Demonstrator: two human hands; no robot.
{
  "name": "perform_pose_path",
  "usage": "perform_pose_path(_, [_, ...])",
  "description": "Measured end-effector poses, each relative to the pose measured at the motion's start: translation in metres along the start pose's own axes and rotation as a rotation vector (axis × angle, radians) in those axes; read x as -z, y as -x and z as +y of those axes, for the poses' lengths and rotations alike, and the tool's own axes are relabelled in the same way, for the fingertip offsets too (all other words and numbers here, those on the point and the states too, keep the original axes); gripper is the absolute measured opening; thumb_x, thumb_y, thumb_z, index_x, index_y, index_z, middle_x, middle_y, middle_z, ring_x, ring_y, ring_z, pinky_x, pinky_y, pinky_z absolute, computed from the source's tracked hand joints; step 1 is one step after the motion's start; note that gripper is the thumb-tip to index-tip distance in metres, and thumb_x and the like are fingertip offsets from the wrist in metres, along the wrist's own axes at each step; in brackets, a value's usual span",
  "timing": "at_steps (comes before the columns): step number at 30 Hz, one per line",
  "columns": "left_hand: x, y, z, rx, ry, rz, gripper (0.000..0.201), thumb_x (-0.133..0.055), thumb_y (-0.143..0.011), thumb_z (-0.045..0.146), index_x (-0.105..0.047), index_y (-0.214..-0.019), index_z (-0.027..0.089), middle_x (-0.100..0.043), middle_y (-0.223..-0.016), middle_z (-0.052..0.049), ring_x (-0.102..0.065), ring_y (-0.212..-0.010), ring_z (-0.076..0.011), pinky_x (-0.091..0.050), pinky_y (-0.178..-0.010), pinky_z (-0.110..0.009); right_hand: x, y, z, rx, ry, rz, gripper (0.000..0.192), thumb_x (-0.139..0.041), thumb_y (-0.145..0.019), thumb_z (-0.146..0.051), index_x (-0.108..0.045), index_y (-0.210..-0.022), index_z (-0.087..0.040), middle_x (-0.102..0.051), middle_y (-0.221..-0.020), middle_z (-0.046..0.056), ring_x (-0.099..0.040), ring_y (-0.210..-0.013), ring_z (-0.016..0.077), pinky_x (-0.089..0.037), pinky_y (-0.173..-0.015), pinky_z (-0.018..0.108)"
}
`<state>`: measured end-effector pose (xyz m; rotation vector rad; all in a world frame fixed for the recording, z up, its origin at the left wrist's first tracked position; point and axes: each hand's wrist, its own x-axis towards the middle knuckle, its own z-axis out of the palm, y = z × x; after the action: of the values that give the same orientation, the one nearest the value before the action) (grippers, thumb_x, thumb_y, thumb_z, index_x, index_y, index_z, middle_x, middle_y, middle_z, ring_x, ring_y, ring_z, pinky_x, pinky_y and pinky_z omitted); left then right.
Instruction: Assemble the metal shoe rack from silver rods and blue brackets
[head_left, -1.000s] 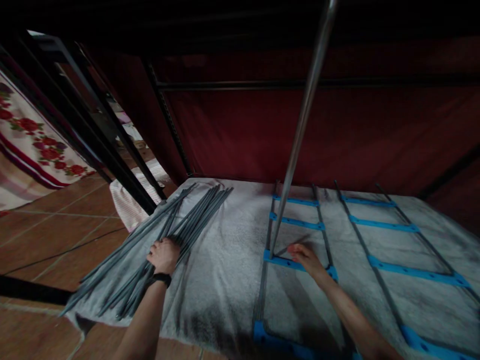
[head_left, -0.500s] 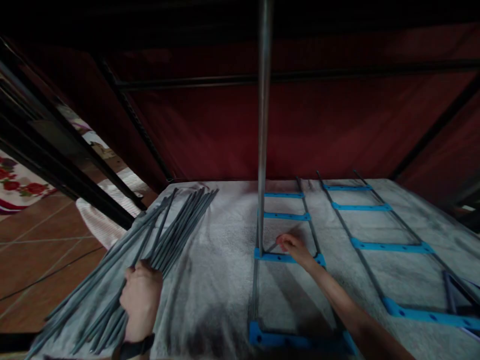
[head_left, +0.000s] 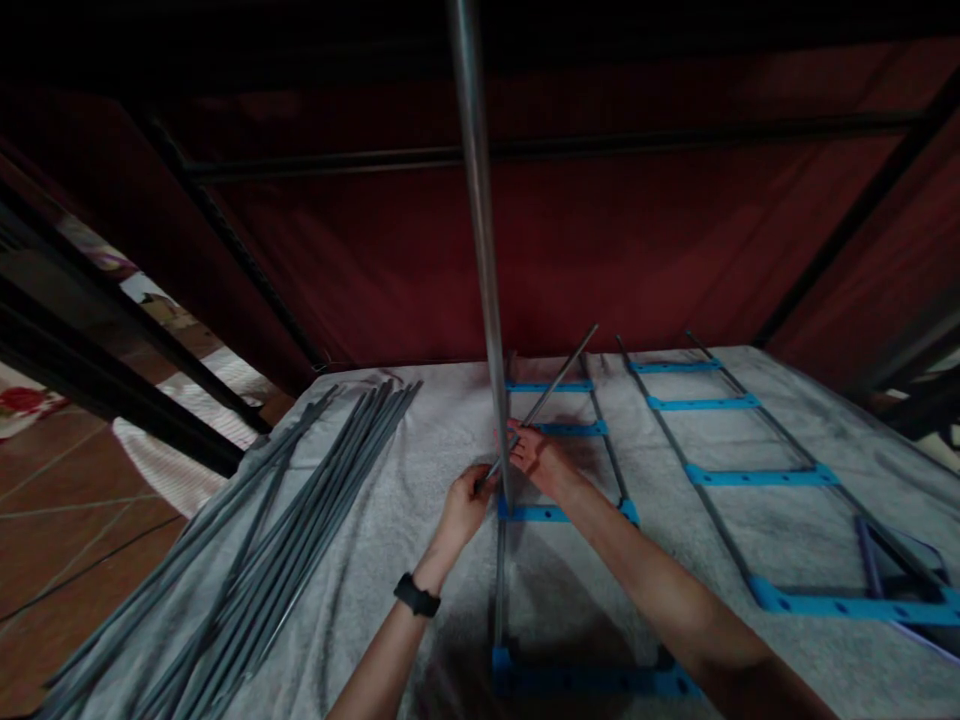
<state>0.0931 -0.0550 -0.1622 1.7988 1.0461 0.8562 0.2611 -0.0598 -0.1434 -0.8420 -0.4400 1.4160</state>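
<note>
A thin grey metal tube (head_left: 561,375) slants up and away over the left blue-barred frame. My left hand (head_left: 466,502), with a black watch on its wrist, is closed around the tube's near end. Farther along it, the fingers of my right hand (head_left: 538,458) curl against the same tube; part of the grip is hidden. An upright metal pole (head_left: 484,220) passes in front of the fingertips. Its foot meets a blue plastic bar (head_left: 559,514) of the left frame, though the exact contact is hard to see.
Many loose grey tubes (head_left: 322,510) lie in a pile at left on the grey cloth (head_left: 375,620). A second frame with blue crossbars (head_left: 761,476) lies at right, beside a dark purple-edged object (head_left: 904,565). Black metal bars and a red curtain (head_left: 637,260) enclose the back.
My left hand has left the pile and moved right, bringing a tube up to my right hand. My right hand has shifted slightly up onto that tube. The view has turned a little.
</note>
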Motion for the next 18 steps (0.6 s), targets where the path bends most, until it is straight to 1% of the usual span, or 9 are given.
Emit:
perform_pose_path(3, [-0.011,-0.026,0.007,-0.034,0.083,-0.043,0.024,-0.058,-0.085,0.03,-0.071,-0.099,0.017,-0.074,-0.094,-0.007,-0.066,-0.088,-0.0209,-0.05,-0.081,-0.031,-0.007,-0.018,-0.007,0.031,0.022,-0.01,0.029,-0.079,-0.069,-0.03,-0.065,-0.094,-0.023,-0.074,-0.084,0.003,-0.069,-0.081,0.0175,-0.056,-0.073,0.03])
perform_pose_path(5, [-0.013,-0.044,0.01,-0.034,0.117,-0.07,0.018,-0.06,-0.083,0.029,-0.07,-0.094,0.018,-0.072,-0.085,-0.004,-0.063,-0.081,-0.0188,-0.048,-0.075,-0.028,-0.011,-0.034,-0.017,0.073,0.052,0.001,0.027,-0.079,-0.071,-0.032,-0.064,-0.091,-0.024,-0.073,-0.08,0.001,-0.069,-0.081,0.0177,-0.056,-0.073,0.03])
perform_pose_path(8, [-0.011,-0.074,0.016,0.012,0.18,-0.12,0.009,-0.066,-0.078,0.028,-0.065,-0.08,0.019,-0.062,-0.066,0.0,-0.055,-0.065,-0.0146,-0.042,-0.062,-0.025,-0.019,-0.058,-0.038,0.141,0.122,-0.012,0.027,-0.079,-0.072,-0.037,-0.062,-0.089,-0.025,-0.071,-0.078,-0.001,-0.068,-0.085,0.018,-0.055,-0.079,0.032])
perform_pose_path(10, [-0.009,-0.095,0.02,0.04,0.288,-0.104,0.011,-0.069,-0.076,0.027,-0.061,-0.075,0.019,-0.056,-0.06,0.003,-0.05,-0.058,-0.0123,-0.039,-0.057,-0.024,-0.023,-0.071,-0.052,0.175,0.219,-0.08,0.029,-0.077,-0.073,-0.043,-0.062,-0.09,-0.024,-0.072,-0.083,0.001,-0.068,-0.09,0.0189,-0.054,-0.084,0.034])
perform_pose_path(12, [-0.006,-0.117,0.025,0.04,0.396,-0.043,0.013,-0.069,-0.074,0.026,-0.058,-0.074,0.02,-0.052,-0.059,0.004,-0.046,-0.055,-0.0107,-0.037,-0.055,-0.023,-0.022,-0.082,-0.063,0.228,0.326,-0.146,0.033,-0.074,-0.075,-0.047,-0.064,-0.095,-0.023,-0.073,-0.091,0.003,-0.067,-0.094,0.0194,-0.053,-0.088,0.036])
perform_pose_path(13, [-0.004,-0.127,0.027,0.033,0.438,-0.007,0.013,-0.069,-0.073,0.025,-0.057,-0.074,0.02,-0.051,-0.059,0.005,-0.045,-0.054,-0.01,-0.036,-0.054,-0.023,-0.019,-0.085,-0.066,0.265,0.385,-0.154,0.034,-0.072,-0.076,-0.047,-0.064,-0.098,-0.023,-0.073,-0.095,0.003,-0.067,-0.095,0.0192,-0.053,-0.089,0.037])
perform_pose_path(15, [0.0,-0.144,0.029,0.03,0.497,0.071,0.012,-0.069,-0.07,0.023,-0.057,-0.074,0.019,-0.049,-0.058,0.006,-0.042,-0.052,-0.0087,-0.032,-0.051,-0.022,-0.006,-0.091,-0.07,0.336,0.503,-0.106,0.034,-0.067,-0.078,-0.046,-0.065,-0.102,-0.023,-0.073,-0.1,0.004,-0.067,-0.094,0.0184,-0.053,-0.089,0.037])
perform_pose_path(16, [0.002,-0.152,0.029,0.036,0.526,0.11,0.012,-0.068,-0.069,0.023,-0.058,-0.074,0.019,-0.048,-0.056,0.006,-0.04,-0.05,-0.0081,-0.029,-0.049,-0.022,0.004,-0.093,-0.07,0.361,0.566,-0.055,0.031,-0.064,-0.079,-0.044,-0.065,-0.102,-0.023,-0.073,-0.1,0.004,-0.067,-0.093,0.0181,-0.053,-0.088,0.037])
perform_pose_path(18, [0.006,-0.167,0.029,0.06,0.585,0.186,0.013,-0.069,-0.069,0.025,-0.058,-0.073,0.019,-0.042,-0.051,0.008,-0.034,-0.045,-0.0073,-0.025,-0.046,-0.022,0.027,-0.094,-0.069,0.387,0.682,0.062,0.024,-0.061,-0.079,-0.039,-0.066,-0.096,-0.022,-0.072,-0.095,0.003,-0.066,-0.09,0.0186,-0.054,-0.087,0.039])
